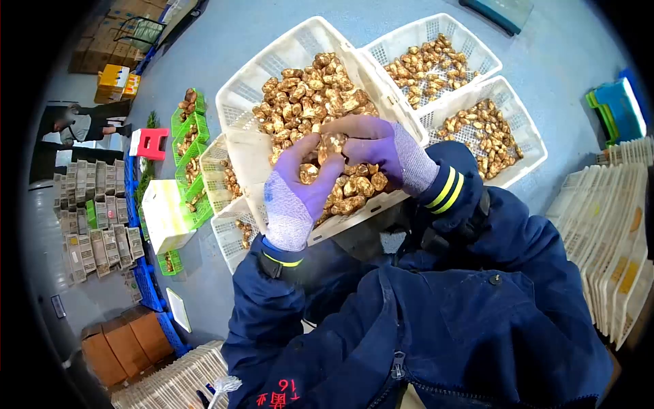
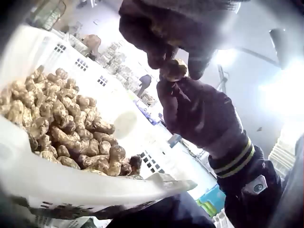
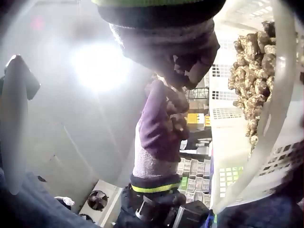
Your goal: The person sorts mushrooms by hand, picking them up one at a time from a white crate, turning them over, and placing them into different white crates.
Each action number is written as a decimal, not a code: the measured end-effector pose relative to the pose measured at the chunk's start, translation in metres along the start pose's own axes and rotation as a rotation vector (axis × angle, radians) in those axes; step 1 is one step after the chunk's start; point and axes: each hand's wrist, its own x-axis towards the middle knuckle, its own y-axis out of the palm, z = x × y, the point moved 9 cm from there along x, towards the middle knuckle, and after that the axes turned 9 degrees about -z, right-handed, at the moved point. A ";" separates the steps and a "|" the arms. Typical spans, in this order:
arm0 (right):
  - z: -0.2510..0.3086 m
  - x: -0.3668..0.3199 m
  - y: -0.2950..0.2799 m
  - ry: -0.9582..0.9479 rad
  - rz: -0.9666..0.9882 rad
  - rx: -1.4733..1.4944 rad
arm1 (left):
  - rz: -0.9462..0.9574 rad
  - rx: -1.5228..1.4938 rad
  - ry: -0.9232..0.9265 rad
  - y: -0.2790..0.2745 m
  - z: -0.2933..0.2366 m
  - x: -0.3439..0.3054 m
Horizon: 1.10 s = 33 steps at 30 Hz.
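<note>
Above a large white basket (image 1: 238, 146) heaped with brown-and-white mushroom-like pieces (image 1: 310, 95), two purple-gloved hands meet around one piece (image 1: 332, 146). The left hand (image 1: 300, 184) pinches it between thumb and fingers. From the other side, the right hand (image 1: 381, 151) grips it too, thumb and fingertips against it. In the left wrist view the piece (image 2: 174, 70) shows between the fingertips of the left hand (image 2: 173, 28) and the right hand (image 2: 202, 111). The right wrist view shows the right hand (image 3: 171, 52) above the left hand (image 3: 159, 126); fingers hide most of the piece there.
Two white baskets of smaller pieces (image 1: 429, 68) (image 1: 487, 129) adjoin the large one. Green baskets (image 1: 191, 146), a red stool (image 1: 148, 143) and a white box (image 1: 165, 215) stand at the left. Stacked white crates (image 1: 603, 232) are at the right. Someone (image 1: 85, 126) is at the far left.
</note>
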 end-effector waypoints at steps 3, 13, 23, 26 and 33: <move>0.012 -0.005 0.008 -0.181 -0.002 -0.193 | 0.047 -0.002 -0.114 0.000 0.006 -0.011; 0.011 -0.007 -0.042 -0.397 -0.153 -0.719 | -0.554 0.282 -0.587 -0.253 0.182 -0.132; 0.014 -0.021 -0.018 -0.497 -0.092 -0.955 | -0.227 0.660 -1.260 -0.298 0.438 -0.410; 0.014 -0.021 -0.023 -0.521 -0.138 -0.892 | -0.415 0.545 -0.865 -0.312 0.357 -0.309; 0.022 -0.022 -0.034 -0.618 -0.222 -0.851 | -0.514 0.266 -0.211 -0.266 0.105 -0.049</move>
